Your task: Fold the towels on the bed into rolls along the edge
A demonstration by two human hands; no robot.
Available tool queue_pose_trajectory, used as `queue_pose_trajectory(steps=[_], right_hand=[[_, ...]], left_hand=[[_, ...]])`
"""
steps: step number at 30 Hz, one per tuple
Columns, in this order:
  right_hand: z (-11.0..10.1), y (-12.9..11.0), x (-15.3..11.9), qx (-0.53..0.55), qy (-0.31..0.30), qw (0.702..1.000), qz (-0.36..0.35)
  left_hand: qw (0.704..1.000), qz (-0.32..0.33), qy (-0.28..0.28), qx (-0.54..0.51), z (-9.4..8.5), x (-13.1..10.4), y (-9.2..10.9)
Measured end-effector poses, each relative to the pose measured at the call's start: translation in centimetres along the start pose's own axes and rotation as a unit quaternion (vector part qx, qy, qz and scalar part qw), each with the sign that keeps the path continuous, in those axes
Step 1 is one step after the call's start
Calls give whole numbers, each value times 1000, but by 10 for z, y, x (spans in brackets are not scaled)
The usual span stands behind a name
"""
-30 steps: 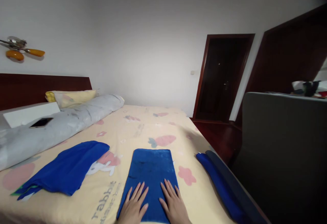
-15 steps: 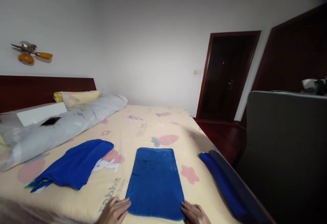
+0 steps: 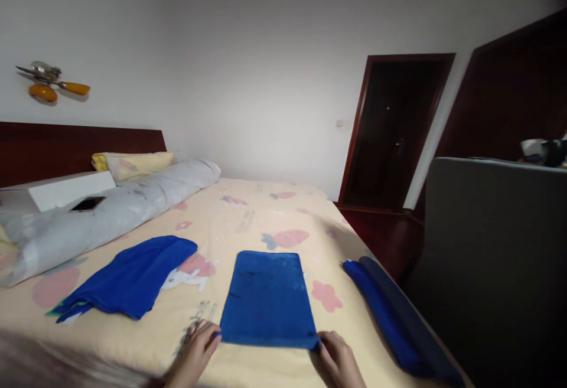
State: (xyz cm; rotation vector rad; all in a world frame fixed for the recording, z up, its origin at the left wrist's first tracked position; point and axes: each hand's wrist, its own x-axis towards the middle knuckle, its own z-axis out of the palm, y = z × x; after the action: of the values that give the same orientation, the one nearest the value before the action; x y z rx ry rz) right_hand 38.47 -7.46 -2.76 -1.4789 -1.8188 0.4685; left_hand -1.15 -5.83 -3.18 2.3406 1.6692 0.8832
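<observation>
Two near corners of a flat, blue, rectangular cloth are in our grip: our left hand, at eight o'clock from its middle, is pinched on one, and our right hand, at four o'clock, is pinched on the other. The cloth lies on a cream, carrot-printed, fabric-covered bed. At nine o'clock we see a crumpled, bright-blue fabric piece; at three, a long blue-and-dark-grey fabric bundle. At ten, a flat, black-screened phone rests on a long, pale-grey roll.
</observation>
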Motion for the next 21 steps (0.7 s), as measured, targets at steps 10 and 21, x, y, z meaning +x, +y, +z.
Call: queue_pose_trajectory(steps=[10, 21], right_hand=[[27, 9, 21, -149, 75, 986, 0], [81, -30, 21, -185, -63, 963, -185]], left_hand=[[987, -67, 34, 143, 38, 26, -1], [980, 159, -80, 88, 67, 19, 65]])
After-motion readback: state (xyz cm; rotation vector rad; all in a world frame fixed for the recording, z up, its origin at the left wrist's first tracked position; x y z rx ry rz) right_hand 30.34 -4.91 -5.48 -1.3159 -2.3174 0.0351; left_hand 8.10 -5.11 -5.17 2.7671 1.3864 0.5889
